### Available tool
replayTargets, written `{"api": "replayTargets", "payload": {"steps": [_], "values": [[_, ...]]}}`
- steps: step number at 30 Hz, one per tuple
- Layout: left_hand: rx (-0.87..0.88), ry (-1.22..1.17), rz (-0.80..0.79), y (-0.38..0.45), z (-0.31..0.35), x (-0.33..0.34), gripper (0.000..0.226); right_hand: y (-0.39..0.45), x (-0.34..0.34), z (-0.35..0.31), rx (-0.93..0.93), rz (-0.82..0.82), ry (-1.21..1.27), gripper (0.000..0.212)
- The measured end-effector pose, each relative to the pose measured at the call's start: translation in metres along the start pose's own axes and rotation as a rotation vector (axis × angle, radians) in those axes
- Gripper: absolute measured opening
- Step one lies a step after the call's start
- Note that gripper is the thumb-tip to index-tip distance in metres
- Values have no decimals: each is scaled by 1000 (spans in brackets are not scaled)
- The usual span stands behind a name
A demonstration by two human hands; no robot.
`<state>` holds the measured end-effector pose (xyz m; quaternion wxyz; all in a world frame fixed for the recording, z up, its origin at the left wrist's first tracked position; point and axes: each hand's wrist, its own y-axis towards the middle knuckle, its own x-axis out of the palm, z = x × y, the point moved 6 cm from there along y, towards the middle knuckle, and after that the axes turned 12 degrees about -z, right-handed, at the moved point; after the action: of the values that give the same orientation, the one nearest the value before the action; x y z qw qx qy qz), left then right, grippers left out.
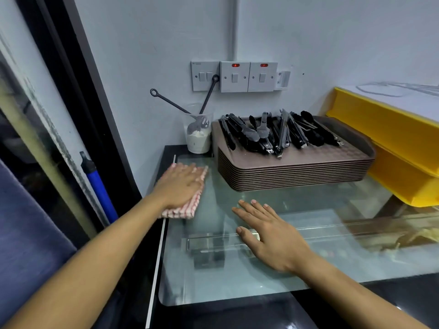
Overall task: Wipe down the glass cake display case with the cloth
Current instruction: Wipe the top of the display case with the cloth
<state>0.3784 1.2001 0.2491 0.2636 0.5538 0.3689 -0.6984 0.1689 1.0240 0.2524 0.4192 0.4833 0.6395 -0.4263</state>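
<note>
Head: cloth under seemingly flat left hand

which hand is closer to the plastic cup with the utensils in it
Left. The left hand presses the cloth just in front of the cup; the right hand lies flat on the glass, farther toward the person.

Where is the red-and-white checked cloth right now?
In the head view, the red-and-white checked cloth lies under the left hand on the glass case top, at its far left corner, left of the brown tray stack.

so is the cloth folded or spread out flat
Folded: the cloth lies as a thick layered pad under the flat left hand on the glass top.
</note>
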Motion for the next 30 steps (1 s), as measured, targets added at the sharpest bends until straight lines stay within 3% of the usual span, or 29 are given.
{"api": "replayTargets", "payload": {"steps": [4, 9, 13, 16, 18, 23, 26, 30], "values": [[-132, -38, -3, 33, -40, -14, 57, 1, -2, 1, -1, 7, 21, 57], [-166, -77, -20, 47, -22, -18, 58, 3, -3, 2, -17, 19, 93, 52], [2, 6, -2, 2, 45, -1, 63, -5, -11, 6, -3, 74, 347, 60], [151, -4, -8, -51, 71, 23, 56, -11, -23, 18, 64, 229, 489, 37], [147, -19, -2, -59, 55, 23, 54, -17, -22, 26, 120, 225, 391, 36], [-219, -97, 21, -38, -8, 5, 58, -42, -2, 28, 173, 50, 229, 57], [-193, -123, 13, -35, 34, 4, 61, -56, 11, 24, 227, 4, 75, 61], [-68, -80, -13, -58, 115, 23, 68, -60, 12, 20, 234, 3, 61, 63]]}}
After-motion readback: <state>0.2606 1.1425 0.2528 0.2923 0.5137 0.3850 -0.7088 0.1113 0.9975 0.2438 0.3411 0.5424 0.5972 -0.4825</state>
